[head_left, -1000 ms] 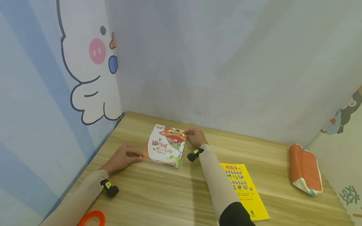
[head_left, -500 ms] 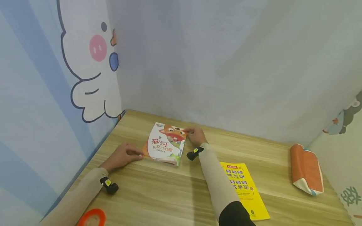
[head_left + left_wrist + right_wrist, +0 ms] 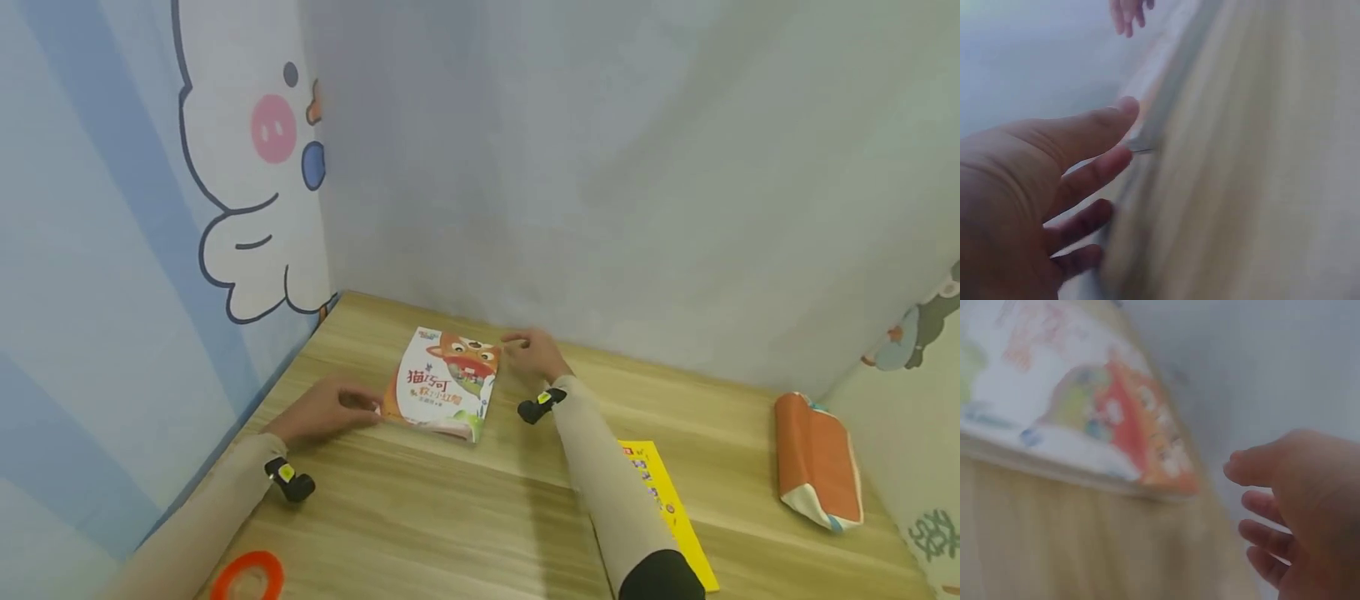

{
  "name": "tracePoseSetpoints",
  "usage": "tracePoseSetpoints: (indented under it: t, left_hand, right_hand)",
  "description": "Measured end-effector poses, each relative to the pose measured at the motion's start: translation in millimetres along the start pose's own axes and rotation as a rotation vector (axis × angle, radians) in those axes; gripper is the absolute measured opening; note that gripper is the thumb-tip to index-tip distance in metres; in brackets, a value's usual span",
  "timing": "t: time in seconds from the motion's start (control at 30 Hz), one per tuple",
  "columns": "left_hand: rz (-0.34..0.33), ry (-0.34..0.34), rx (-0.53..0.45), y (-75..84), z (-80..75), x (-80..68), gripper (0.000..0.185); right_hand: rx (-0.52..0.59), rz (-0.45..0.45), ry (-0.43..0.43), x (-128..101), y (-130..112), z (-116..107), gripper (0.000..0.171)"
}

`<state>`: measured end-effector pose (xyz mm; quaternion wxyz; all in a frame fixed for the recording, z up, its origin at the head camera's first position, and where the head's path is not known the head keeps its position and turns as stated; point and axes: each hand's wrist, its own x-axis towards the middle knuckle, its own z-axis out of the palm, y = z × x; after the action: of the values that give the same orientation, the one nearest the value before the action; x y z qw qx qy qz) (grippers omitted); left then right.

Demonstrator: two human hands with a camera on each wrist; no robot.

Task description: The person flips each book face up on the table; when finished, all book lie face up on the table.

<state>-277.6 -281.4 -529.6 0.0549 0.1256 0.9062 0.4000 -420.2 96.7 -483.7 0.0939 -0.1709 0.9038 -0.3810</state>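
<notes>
A picture book [image 3: 447, 383] with a fox on its white and orange cover lies on what looks like a thin stack on the wooden table [image 3: 465, 517]. My left hand [image 3: 326, 410] rests on the table at the book's near left corner. In the left wrist view the left hand [image 3: 1066, 169] has its fingers straight, and the thumb tip touches the book's edge [image 3: 1150, 109]. My right hand [image 3: 531, 350] hovers just right of the book's far right corner. In the right wrist view the right hand [image 3: 1294, 506] has relaxed fingers, holds nothing and stays apart from the book [image 3: 1085, 406].
A yellow booklet [image 3: 671, 512] lies flat behind my right forearm. An orange pouch [image 3: 817, 462] sits at the far right near the wall. An orange tape ring [image 3: 247, 577] lies at the near left edge. Cartoon-printed walls close in the table's left and back sides.
My right hand has let go of the book's far right corner and drawn a little to the right. The left hand stays at the near left corner.
</notes>
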Motion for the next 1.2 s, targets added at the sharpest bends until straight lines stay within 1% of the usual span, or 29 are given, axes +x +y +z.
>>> tracePoseSetpoints:
  t: [0.03,0.1,0.13,0.2,0.27,0.33,0.43,0.53,0.6,0.73,0.83,0.9,1.03,1.1,1.2]
  left_hand:
    - [-0.020,-0.012,0.008,1.1,-4.0,1.4,0.034]
    - [-0.022,-0.022,0.024,5.9,-13.5,4.6,0.040]
    - [-0.008,-0.020,0.029,8.5,-18.3,6.4,0.042]
    - [0.025,0.005,0.043,15.1,-26.4,10.3,0.045]
    - [0.073,0.026,0.045,22.3,-30.3,14.6,0.049]
    - [0.101,0.036,0.036,30.2,-31.0,19.4,0.052]
    - [0.130,0.030,0.021,43.4,-27.0,28.0,0.058]
    - [0.150,0.000,-0.013,59.5,-18.4,37.2,0.062]
    - [0.171,-0.027,-0.031,69.4,-11.5,43.0,0.064]
    - [0.211,-0.078,-0.048,83.3,3.2,50.6,0.065]
    - [0.244,-0.121,-0.062,90.4,15.6,56.7,0.066]
    - [0.265,-0.152,-0.086,95.9,24.2,61.7,0.066]
    - [0.341,-0.194,-0.117,110.6,42.0,74.9,0.067]
    - [0.365,-0.218,-0.133,118.6,52.4,82.2,0.067]
    - [0.368,-0.274,-0.131,132.0,71.6,90.5,0.065]
  right_hand:
    - [0.014,-0.012,-0.003,-4,-3,-8,0.035]
    - [0.059,-0.022,0.004,-13,-11,-27,0.039]
    - [0.085,-0.032,0.016,-17,-15,-36,0.040]
    - [0.121,-0.056,0.057,-28,-24,-54,0.041]
    - [0.149,-0.085,0.115,-43,-31,-70,0.041]
    - [0.162,-0.124,0.166,-58,-39,-84,0.041]
    - [0.125,-0.186,0.213,-83,-50,-102,0.041]
    - [0.044,-0.231,0.221,-109,-53,-114,0.041]
    - [-0.009,-0.244,0.218,-129,-48,-116,0.040]
    - [-0.081,-0.252,0.214,-169,-24,-108,0.039]
    - [-0.114,-0.229,0.231,-203,-4,-100,0.039]
    - [-0.127,-0.196,0.252,-228,7,-97,0.038]
    - [-0.151,-0.081,0.310,-272,27,-96,0.037]
    - [-0.151,-0.014,0.325,-292,39,-95,0.038]
    - [-0.146,0.099,0.340,-319,56,-92,0.040]
